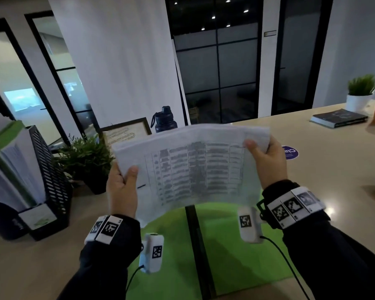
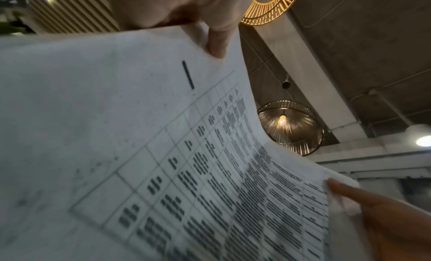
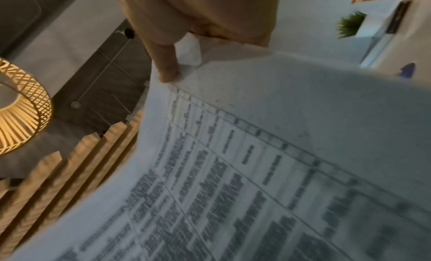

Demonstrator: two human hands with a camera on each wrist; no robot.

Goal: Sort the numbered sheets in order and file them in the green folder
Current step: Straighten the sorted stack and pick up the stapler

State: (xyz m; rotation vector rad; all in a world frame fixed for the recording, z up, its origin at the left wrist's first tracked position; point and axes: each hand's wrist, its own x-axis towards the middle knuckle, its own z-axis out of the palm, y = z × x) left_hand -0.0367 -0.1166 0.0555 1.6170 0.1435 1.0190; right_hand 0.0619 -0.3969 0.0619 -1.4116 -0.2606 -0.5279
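Observation:
I hold a stack of white printed sheets (image 1: 195, 167) with a table on the top one, raised above the open green folder (image 1: 236, 254) that lies flat on the table. My left hand (image 1: 122, 187) pinches the stack's left edge, thumb on top. My right hand (image 1: 266, 159) pinches the right edge, thumb on top. The left wrist view shows the sheets (image 2: 140, 154) close up with my left thumb (image 2: 218, 42) on them. The right wrist view shows the sheets (image 3: 256, 173) under my right thumb (image 3: 166, 66). The page number is too blurred to read.
A black mesh file rack (image 1: 50, 180) with folders stands at the left. Behind the sheets are a potted plant (image 1: 89, 161), a framed picture (image 1: 126, 132) and a dark bottle (image 1: 164, 120). A book (image 1: 338, 118) and a white-potted plant (image 1: 360, 92) sit far right.

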